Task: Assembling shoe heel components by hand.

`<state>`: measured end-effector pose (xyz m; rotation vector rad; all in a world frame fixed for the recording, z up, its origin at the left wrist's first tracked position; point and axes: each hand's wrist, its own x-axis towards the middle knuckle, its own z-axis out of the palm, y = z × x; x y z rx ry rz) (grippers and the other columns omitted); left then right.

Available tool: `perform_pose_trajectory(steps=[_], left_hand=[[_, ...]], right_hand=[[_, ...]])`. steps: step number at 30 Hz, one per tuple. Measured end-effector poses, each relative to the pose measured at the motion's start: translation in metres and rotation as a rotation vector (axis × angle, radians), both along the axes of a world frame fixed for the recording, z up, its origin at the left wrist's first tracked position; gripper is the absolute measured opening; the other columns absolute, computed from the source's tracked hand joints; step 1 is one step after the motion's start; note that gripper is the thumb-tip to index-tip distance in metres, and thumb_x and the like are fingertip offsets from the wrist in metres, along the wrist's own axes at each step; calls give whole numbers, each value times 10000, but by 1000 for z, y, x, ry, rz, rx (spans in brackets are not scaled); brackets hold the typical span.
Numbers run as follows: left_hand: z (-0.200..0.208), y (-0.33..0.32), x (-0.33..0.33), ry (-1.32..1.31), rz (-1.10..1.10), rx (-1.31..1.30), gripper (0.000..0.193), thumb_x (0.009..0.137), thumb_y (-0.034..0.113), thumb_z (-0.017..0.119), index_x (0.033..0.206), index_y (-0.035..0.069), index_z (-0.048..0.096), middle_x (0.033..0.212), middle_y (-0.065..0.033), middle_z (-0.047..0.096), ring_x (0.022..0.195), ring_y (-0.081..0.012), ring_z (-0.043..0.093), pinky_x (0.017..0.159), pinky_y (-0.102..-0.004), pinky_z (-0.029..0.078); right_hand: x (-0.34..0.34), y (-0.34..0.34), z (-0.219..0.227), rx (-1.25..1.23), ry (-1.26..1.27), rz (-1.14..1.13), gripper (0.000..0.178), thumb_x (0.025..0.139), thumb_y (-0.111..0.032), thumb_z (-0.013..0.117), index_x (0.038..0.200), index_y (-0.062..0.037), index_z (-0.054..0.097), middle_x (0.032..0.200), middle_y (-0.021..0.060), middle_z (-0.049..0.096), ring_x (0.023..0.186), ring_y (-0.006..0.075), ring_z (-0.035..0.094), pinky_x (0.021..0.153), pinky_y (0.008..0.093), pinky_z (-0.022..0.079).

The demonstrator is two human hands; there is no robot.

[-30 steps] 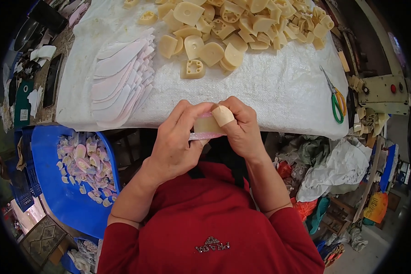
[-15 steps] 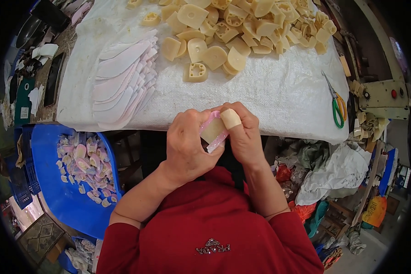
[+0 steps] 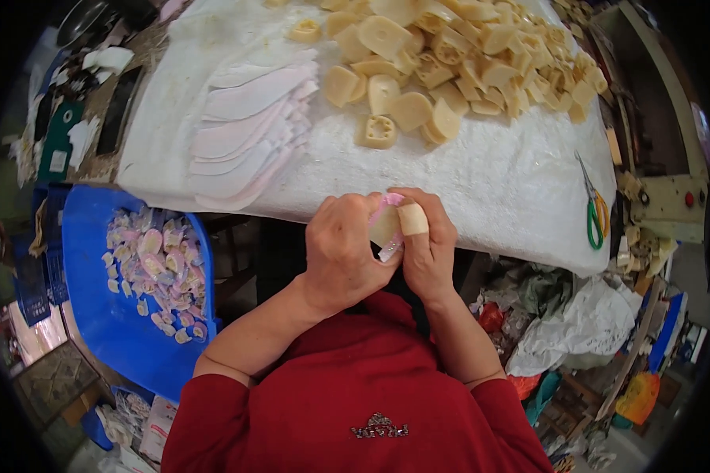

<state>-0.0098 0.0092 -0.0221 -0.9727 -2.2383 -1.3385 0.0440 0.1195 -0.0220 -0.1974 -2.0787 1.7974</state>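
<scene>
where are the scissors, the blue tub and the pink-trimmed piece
Scissors (image 3: 591,195): head view, near the pivot
Blue tub (image 3: 118,327): head view, on its bare inner wall
Pink-trimmed piece (image 3: 381,229): head view, on its beige face

Right between your left grip (image 3: 343,248) and right grip (image 3: 430,244), a pink-edged beige piece (image 3: 383,226)! Ahead, your white sheet-covered bench (image 3: 489,177) carries heaped beige moulded pieces (image 3: 493,67) far back, pale-pink curved cut-outs (image 3: 248,134) left, green-and-orange-handled metal scissors (image 3: 592,202) right; lower left, the blue plastic tub (image 3: 118,327).

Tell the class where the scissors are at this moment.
In the head view, the scissors lie on the white sheet near its right edge, below the heap of beige pieces and to the right of the right hand.
</scene>
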Motion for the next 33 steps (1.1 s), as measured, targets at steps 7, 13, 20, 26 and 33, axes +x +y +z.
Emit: perform_pose_trajectory(steps=[7,13,20,26,33], left_hand=[[-7,-68,-17,-5,51,72,527,613,66,778,1090,28,555,931,-138,607,784,-293,595,711,-338,482],[-39,-194,-30,-129,707,-171,480,734,82,684,1178,18,511,1129,-148,498,1029,-285,490,890,-365,405],[-27,-240,-50,8,1028,-336,434,774,102,644,1185,21,530,1172,-160,480,1123,-300,439,960,-378,352],[23,-134,-76,24,282,-95,330,734,49,635,1062,55,600,1111,-137,570,1042,-285,534,923,-370,390],[29,-92,-90,48,307,-289,378,780,58,590,1146,16,504,1112,-167,555,1028,-326,532,921,-371,397]], right_hand=[[-30,0,17,85,3,232,235,875,-117,551,1096,-42,580,881,113,542,792,255,535,705,330,441],[-87,-5,39,639,181,108,305,773,-57,624,1077,-76,612,1028,126,532,949,315,461,819,376,407],[-131,-21,46,814,258,95,301,752,-44,620,1041,-117,661,1067,96,527,1012,303,429,863,391,345],[-151,-32,36,1059,234,32,279,683,4,599,907,-134,693,1058,56,531,1022,262,433,874,416,279],[-150,-34,31,1011,321,53,148,648,17,594,745,-90,628,985,47,539,984,265,445,837,400,293]])
